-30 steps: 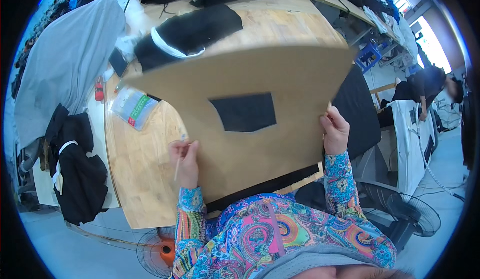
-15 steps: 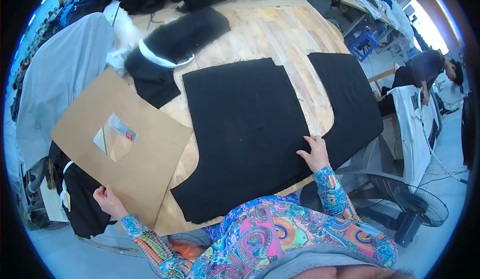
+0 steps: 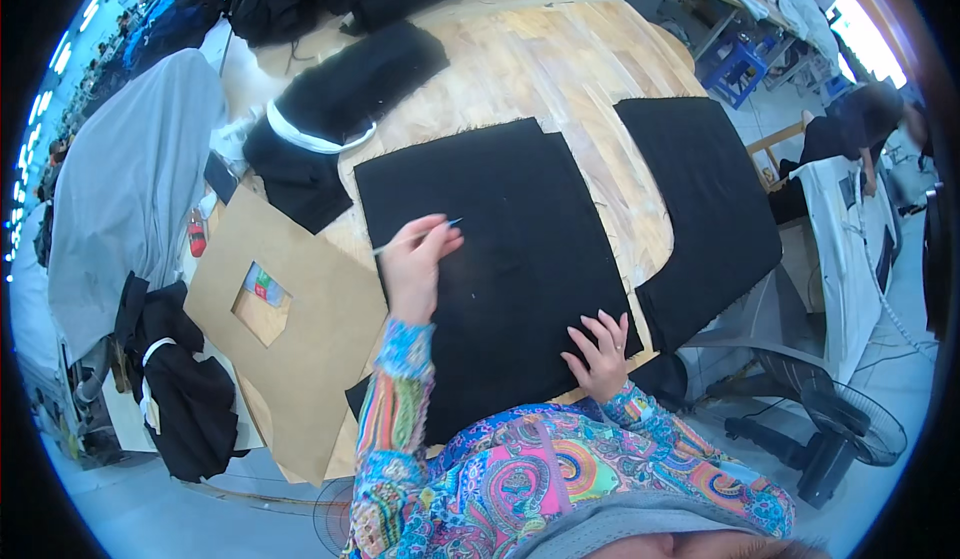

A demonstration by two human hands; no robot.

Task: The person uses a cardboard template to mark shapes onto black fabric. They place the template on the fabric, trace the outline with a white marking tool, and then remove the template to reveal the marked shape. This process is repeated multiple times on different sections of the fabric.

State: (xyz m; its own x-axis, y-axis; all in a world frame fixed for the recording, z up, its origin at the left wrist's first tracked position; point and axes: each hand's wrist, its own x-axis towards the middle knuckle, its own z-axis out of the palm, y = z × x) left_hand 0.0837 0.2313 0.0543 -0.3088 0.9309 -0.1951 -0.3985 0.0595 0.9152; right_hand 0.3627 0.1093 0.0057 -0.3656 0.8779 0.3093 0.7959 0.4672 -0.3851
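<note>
A cut black fabric panel [image 3: 500,289] lies flat before me on the wooden table. Above its left part my left hand [image 3: 415,259] is closed around a thin pale pen [image 3: 455,223], whose bluish tip points right. Fingers spread, my right hand [image 3: 602,352] rests on the panel's lower right corner. Left of the panel lies a brown card template [image 3: 325,324] with a cut-out window, its right edge close to my left forearm. A tiny light mark [image 3: 474,296] shows on the black cloth.
Another black fabric piece [image 3: 705,209] lies to the right. A black bundle tied with a white strip [image 3: 300,134] and a small red bottle [image 3: 196,234] are at the left. A standing fan [image 3: 845,424] is at the lower right; a person [image 3: 850,139] bends beyond it.
My left hand has let go of the card template, which now lies further right, and has come over the black panel with a pen. My right hand moved slightly nearer and spread its fingers.
</note>
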